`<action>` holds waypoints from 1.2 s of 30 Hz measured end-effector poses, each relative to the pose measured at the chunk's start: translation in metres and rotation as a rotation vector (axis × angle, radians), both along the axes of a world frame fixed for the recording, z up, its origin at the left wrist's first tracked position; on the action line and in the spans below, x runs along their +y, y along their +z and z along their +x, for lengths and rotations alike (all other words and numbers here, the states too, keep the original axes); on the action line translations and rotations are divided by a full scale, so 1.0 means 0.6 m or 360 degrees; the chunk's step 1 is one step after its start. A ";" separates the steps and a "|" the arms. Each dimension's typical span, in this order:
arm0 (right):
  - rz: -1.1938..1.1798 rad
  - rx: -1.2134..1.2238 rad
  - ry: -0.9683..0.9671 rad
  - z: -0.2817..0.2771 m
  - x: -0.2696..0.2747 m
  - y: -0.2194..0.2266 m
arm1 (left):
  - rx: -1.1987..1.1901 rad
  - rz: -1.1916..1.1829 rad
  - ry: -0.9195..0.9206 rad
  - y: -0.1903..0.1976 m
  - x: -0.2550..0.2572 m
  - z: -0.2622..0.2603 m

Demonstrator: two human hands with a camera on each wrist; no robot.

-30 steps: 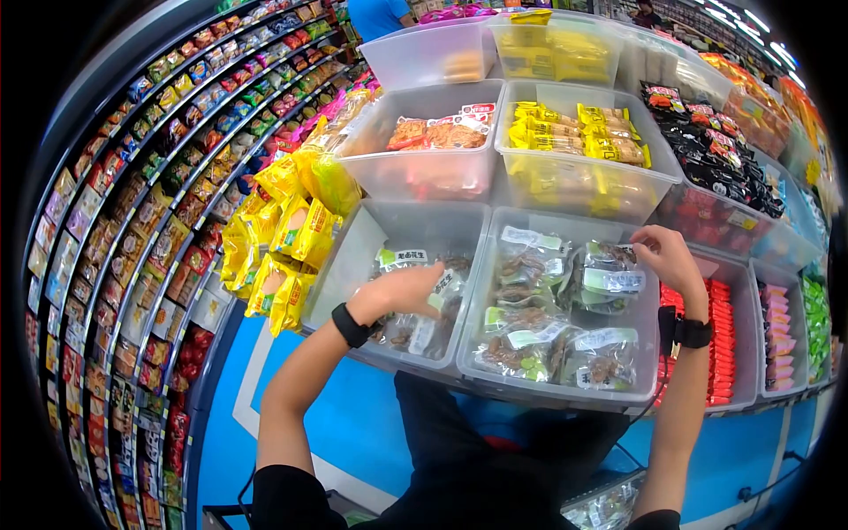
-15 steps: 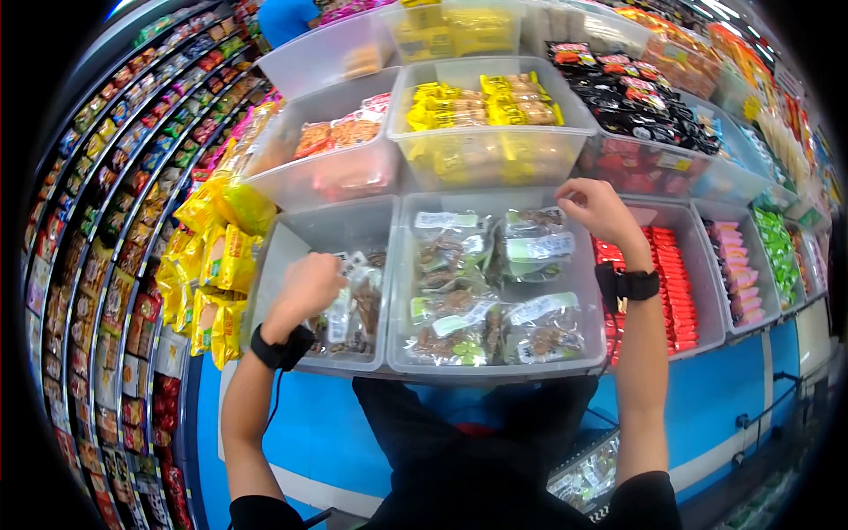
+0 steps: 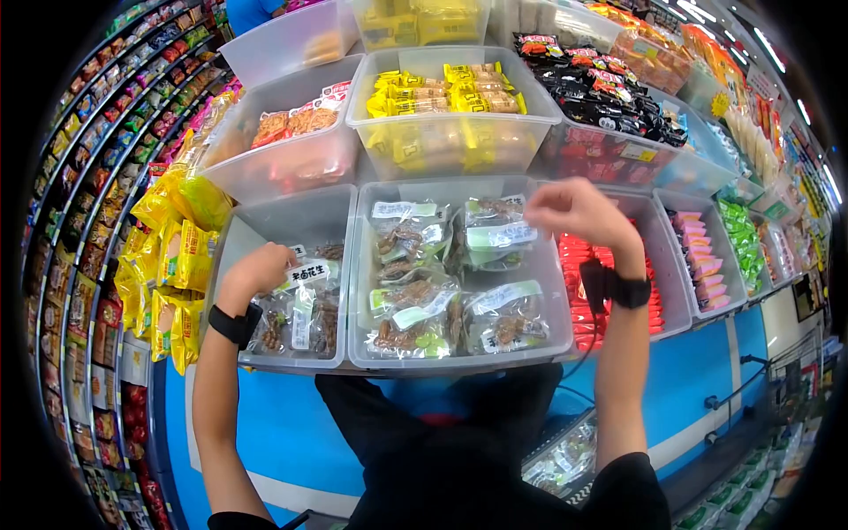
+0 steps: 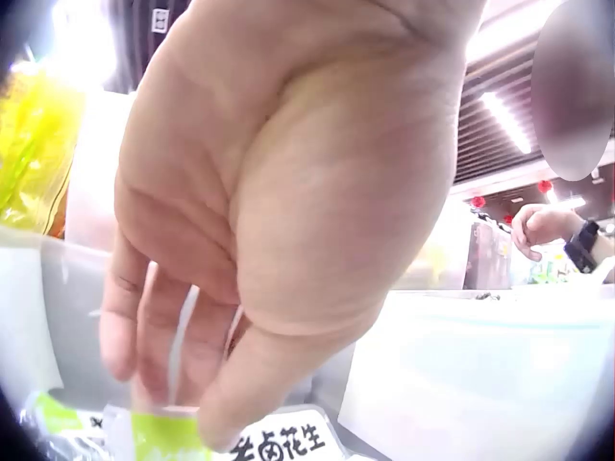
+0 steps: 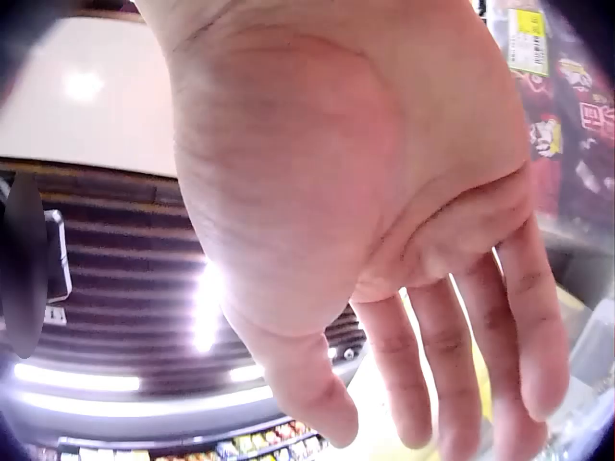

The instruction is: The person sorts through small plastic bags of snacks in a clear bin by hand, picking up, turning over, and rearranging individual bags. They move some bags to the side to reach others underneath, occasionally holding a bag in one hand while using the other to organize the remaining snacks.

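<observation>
My left hand (image 3: 257, 276) is low in the left front bin (image 3: 238, 221). In the left wrist view, the thumb and fingers of this hand (image 4: 221, 317) pinch the green-labelled top of a clear snack packet (image 4: 168, 434). That packet (image 3: 309, 272) lies over other packets of brown snacks. My right hand (image 3: 579, 212) hovers near the back right of the middle front bin (image 3: 552, 340), above a clear packet (image 3: 501, 236). It holds nothing; in the right wrist view its fingers (image 5: 442, 355) hang loosely, spread apart.
Behind are raised bins of yellow packets (image 3: 433, 99), orange-red packets (image 3: 296, 124) and black packets (image 3: 601, 93). Yellow bags (image 3: 187, 252) hang at the left bin's side. Red packets (image 3: 579, 283) and pink ones (image 3: 702, 256) fill bins at the right. Shelves stand far left.
The head view has shifted rightward, so the bins appear farther left. My left hand has moved toward the left bin's side and pinches a packet. My right hand remains raised near the middle bin.
</observation>
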State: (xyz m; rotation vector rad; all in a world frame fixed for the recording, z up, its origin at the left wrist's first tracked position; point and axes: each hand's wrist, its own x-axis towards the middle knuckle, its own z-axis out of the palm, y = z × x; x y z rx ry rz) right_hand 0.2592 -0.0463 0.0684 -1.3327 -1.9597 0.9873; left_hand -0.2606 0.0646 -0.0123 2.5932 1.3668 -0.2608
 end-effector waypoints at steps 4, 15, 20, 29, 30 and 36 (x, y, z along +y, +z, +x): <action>-0.0014 -0.0502 0.0269 -0.016 -0.055 -0.007 | 0.0086 0.0067 0.0226 0.086 -0.039 0.081; -0.0240 -0.0824 0.0475 -0.062 -0.061 -0.077 | 0.0325 -0.0237 0.0233 0.004 0.012 0.089; -0.0365 -0.1123 0.0636 -0.072 -0.023 -0.059 | 0.0076 -0.0115 0.0214 0.024 -0.016 0.093; -0.0331 -0.1095 0.0501 -0.057 -0.034 -0.057 | -0.0153 -0.0220 0.0220 0.046 -0.038 0.112; -0.0223 -0.1052 0.0520 -0.055 -0.036 -0.060 | -0.0151 -0.0257 0.0210 0.053 -0.045 0.120; -0.0188 -0.1071 0.0460 -0.066 -0.047 -0.058 | -0.0158 -0.0123 0.0213 0.057 -0.057 0.129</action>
